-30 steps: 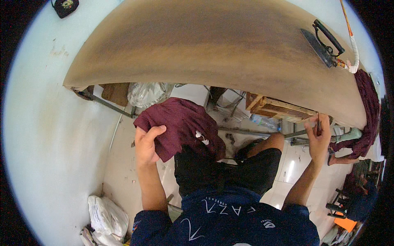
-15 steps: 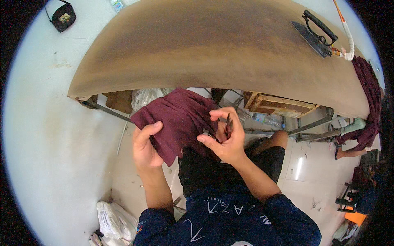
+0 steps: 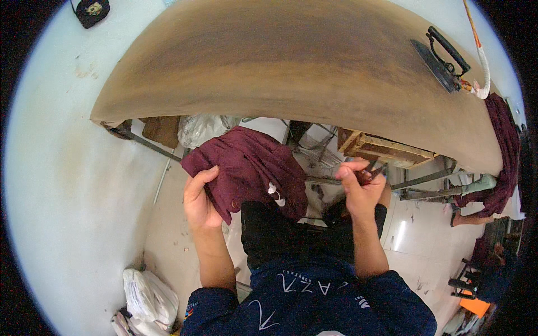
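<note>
A maroon garment hangs in folds above my lap. My left hand grips its left edge, thumb on top and fingers underneath. On the lower right of the cloth shows a small white label. My right hand is off to the right, apart from the garment. Thread snips with dark blades lie in its curled fingers, while thumb and forefinger come together. Whether a thread is pinched there is too small to make out.
A brown padded ironing table spans the far side, with an iron at its right. Below it are a wooden drawer and a plastic bag. White bags lie lower left; more maroon cloth hangs at right.
My right hand has moved right, away from the garment, carrying the snips. The white label now shows more fully. My left hand keeps its hold on the cloth.
</note>
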Motion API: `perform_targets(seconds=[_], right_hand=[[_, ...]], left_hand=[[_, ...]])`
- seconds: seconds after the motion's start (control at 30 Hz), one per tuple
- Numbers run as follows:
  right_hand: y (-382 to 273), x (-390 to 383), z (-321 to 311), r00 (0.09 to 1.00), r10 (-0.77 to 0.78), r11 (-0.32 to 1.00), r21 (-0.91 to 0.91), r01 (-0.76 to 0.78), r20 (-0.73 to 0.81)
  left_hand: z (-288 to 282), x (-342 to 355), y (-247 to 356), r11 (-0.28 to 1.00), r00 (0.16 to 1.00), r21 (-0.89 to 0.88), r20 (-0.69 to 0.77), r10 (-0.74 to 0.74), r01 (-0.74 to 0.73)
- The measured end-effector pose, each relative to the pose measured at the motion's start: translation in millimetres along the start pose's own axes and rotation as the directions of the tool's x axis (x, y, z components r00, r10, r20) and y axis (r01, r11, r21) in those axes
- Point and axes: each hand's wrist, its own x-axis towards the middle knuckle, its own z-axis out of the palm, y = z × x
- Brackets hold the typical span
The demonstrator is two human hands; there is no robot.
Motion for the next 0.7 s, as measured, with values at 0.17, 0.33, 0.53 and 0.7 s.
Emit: perform_targets(seconds=[0.17,0.33,0.53,0.7], right_hand=[[21.3,-8.4,-76.4,0.981,0.004,0.821,-0.559,-0.115,-0.196],[54.8,-23.1,-120.7,0.993,-0.051,0.611,-0.790,-0.053,-0.105],[32.5,-14.5,-107.3,0.960,-0.053,0.604,-0.774,-0.190,-0.276],[28.6,-15.4,-103.7,0.960,-0.034,0.683,-0.707,-0.180,-0.277]], left_hand=[[4.8,4.8,2.9,0.998,0.998,-0.042,0.049,-0.039,0.041],[5.4,10.6,-3.7,0.997,0.995,-0.031,0.072,-0.065,0.067],[11.3,10.6,-3.9,1.000,0.999,-0.003,0.031,-0.022,0.022],[8.8,9.0,-1.4,0.999,0.994,-0.005,0.098,-0.052,0.052]])
